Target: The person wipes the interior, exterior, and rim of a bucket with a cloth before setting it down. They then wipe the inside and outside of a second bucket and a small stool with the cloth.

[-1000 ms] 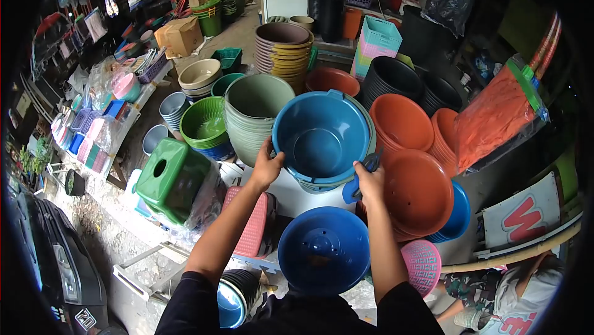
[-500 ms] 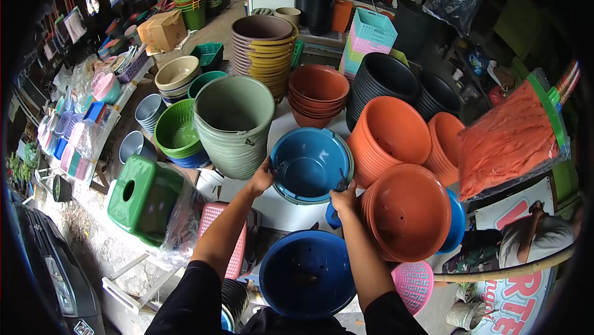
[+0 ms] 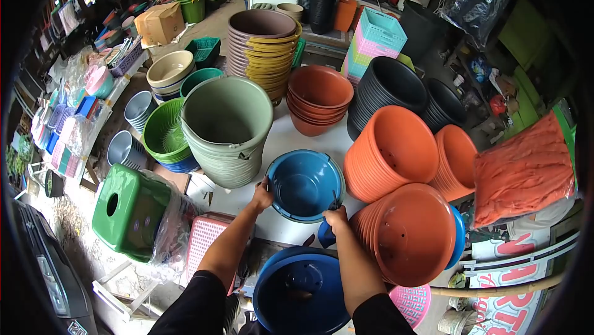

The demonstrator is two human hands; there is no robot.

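A round blue basin [image 3: 304, 189] sits on the white tabletop, with lighter rims showing under its edge. My left hand [image 3: 263, 196] is closed on the basin's left rim. My right hand [image 3: 336, 216], at the lower right rim, is wrapped round a blue-handled tool [image 3: 326, 234] whose thin dark tip points up beside the basin; I cannot tell its exact kind. Nearest to me, below my hands, lies a larger dark blue basin [image 3: 297, 298] with small holes in its bottom.
Stacked grey-green buckets [image 3: 226, 131] stand left of the basin. Orange pots [image 3: 388, 152], terracotta pots [image 3: 408, 236] and black pots [image 3: 387, 97] crowd the right. A green stool [image 3: 131, 211] and a pink basket [image 3: 207, 242] are at left; a bagged red bundle [image 3: 523, 171] hangs at right.
My view has shifted, so most nearby things sit lower in the frame. Both hands stay at the blue basin's rim. The tool's dark tip points more upright than before.
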